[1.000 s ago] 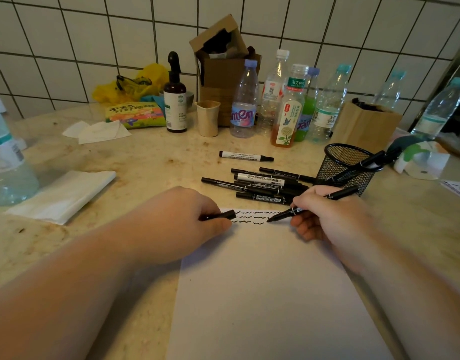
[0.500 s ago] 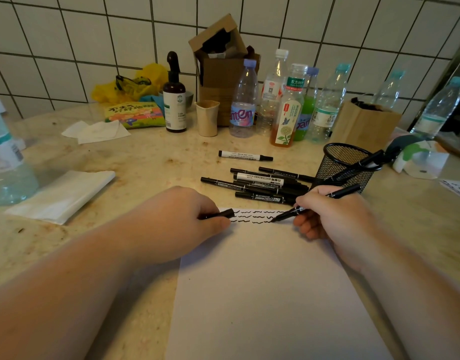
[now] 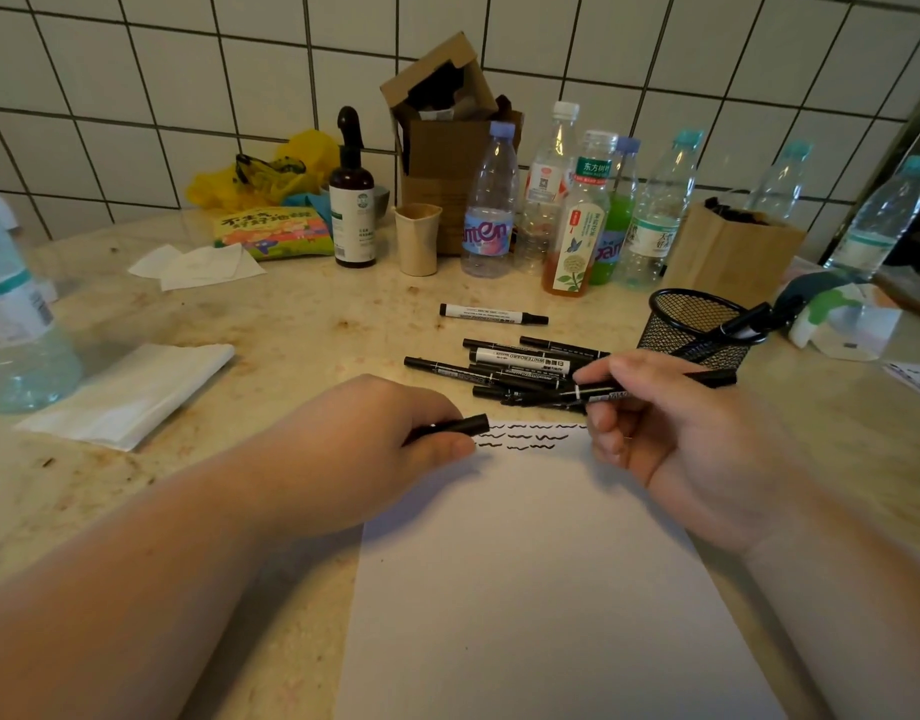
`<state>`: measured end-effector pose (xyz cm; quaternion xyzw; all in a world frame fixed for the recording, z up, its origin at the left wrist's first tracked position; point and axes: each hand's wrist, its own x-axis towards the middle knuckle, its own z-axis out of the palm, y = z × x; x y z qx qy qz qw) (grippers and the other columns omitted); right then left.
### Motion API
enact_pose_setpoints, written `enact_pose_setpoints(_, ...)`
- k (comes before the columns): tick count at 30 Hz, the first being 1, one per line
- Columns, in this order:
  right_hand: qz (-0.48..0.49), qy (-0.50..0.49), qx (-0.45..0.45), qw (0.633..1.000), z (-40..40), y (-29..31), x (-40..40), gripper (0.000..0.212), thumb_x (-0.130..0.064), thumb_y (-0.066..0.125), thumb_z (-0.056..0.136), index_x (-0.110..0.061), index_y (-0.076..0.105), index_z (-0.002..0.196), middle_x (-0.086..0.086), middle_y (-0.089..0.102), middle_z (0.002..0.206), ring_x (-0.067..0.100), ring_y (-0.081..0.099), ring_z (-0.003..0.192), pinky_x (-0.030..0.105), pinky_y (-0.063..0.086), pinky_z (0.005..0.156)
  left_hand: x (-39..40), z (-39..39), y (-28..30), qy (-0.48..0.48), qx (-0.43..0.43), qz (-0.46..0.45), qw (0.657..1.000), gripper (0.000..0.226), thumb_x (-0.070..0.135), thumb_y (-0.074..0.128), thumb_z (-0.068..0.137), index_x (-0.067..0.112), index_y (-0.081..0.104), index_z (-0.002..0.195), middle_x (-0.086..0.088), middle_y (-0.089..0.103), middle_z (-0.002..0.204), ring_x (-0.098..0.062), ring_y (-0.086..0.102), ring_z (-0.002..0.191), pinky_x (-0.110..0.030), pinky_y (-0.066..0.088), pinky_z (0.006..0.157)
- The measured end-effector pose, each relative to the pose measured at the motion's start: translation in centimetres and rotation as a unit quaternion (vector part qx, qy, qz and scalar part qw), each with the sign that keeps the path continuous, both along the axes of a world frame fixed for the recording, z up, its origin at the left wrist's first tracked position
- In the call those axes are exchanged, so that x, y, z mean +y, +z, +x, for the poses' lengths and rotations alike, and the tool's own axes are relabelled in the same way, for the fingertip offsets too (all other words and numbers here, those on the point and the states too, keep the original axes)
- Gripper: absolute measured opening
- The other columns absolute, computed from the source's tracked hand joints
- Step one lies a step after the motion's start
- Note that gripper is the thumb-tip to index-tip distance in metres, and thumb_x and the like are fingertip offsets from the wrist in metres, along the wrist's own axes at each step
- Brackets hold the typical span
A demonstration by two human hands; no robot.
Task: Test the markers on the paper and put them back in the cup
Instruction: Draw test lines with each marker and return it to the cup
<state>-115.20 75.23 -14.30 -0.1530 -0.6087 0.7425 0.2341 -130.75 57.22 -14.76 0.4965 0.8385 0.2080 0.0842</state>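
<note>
While the right hand (image 3: 671,423) pinches a marker (image 3: 624,393) level above the top of the paper (image 3: 541,589), tip pointing left, the left hand (image 3: 385,449) grips its cap (image 3: 460,426) with the open end facing right, toward that tip. Three rows of wavy test lines (image 3: 525,438) lie on the paper between the two hands. Capping looks like the step in hand. To do it well, tip and cap should meet on one straight line, so the nib enters cleanly and does not smear the fingers; the push should go on until the cap seats fully, for a loose cap lets the marker dry out. The paper is best left where it lies, ready for the next test. The capped marker then belongs in the mesh cup (image 3: 691,324), just behind the right hand, where at least one marker already leans on the rim. It should be lowered in upright, since the light cup may tip if knocked. A pile of markers (image 3: 504,368) lies on the counter (image 3: 291,324) between paper and cup, with one more (image 3: 491,314) lying apart behind it.
</note>
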Motion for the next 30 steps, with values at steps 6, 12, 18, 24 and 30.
enact_pose_setpoints(6, -0.011, 0.012, -0.003, 1.000, 0.0, -0.2, 0.0, 0.029, -0.025, 0.057, 0.076, -0.003, 0.076, 0.080, 0.014, 0.058, 0.059, 0.019, 0.051, 0.052, 0.025, 0.044, 0.046, 0.0, 0.0, -0.1, -0.008, -0.008, 0.021, 1.000, 0.023, 0.055, 0.050, 0.092, 0.043, 0.065, 0.105, 0.013, 0.064, 0.071, -0.004, 0.059, 0.067, -0.017, 0.043, 0.056)
enact_pose_setpoints(12, 0.034, 0.037, -0.018, 0.999, 0.3, -0.2, -0.1, 0.021, -0.018, 0.062, 0.075, -0.001, 0.070, 0.086, 0.018, 0.066, 0.066, 0.023, 0.061, 0.058, 0.027, 0.052, 0.052, 0.2, 0.2, -0.2, -0.023, -0.010, 0.029, 0.999, 0.025, 0.055, 0.051, 0.092, 0.045, 0.063, 0.111, 0.042, 0.057, 0.081, 0.012, 0.054, 0.076, -0.009, 0.042, 0.056)
enact_pose_setpoints(18, 0.061, 0.061, -0.034, 0.996, 0.3, -0.2, -0.5, 0.025, -0.022, 0.073, 0.071, -0.006, 0.078, 0.090, 0.025, 0.075, 0.084, 0.026, 0.072, 0.068, 0.028, 0.059, 0.061, 0.4, 0.3, -0.1, -0.020, -0.013, 0.055, 0.998, 0.017, 0.049, 0.052, 0.093, 0.041, 0.064, 0.102, 0.029, 0.062, 0.076, 0.014, 0.054, 0.074, -0.004, 0.041, 0.060)
enact_pose_setpoints(24, 0.079, 0.075, -0.029, 0.994, 0.2, -0.2, -0.9, 0.020, -0.021, 0.073, 0.071, -0.009, 0.080, 0.086, 0.025, 0.076, 0.084, 0.029, 0.074, 0.071, 0.030, 0.061, 0.064, 0.2, 0.6, -0.1, -0.009, -0.045, 0.048, 0.998, 0.017, 0.043, 0.053, 0.095, 0.034, 0.066, 0.090, 0.009, 0.063, 0.066, 0.001, 0.054, 0.057, -0.009, 0.040, 0.050)
enact_pose_setpoints(30, 0.103, 0.087, -0.020, 0.991, 0.6, 0.0, -0.5, 0.015, -0.019, 0.071, 0.075, -0.011, 0.080, 0.083, 0.023, 0.076, 0.081, 0.030, 0.074, 0.069, 0.031, 0.059, 0.064, 0.4, 1.4, 0.1, -0.016, -0.140, 0.053, 0.989, 0.023, 0.036, 0.054, 0.096, 0.029, 0.068, 0.079, 0.014, 0.058, 0.053, -0.003, 0.045, 0.045, -0.012, 0.037, 0.044)
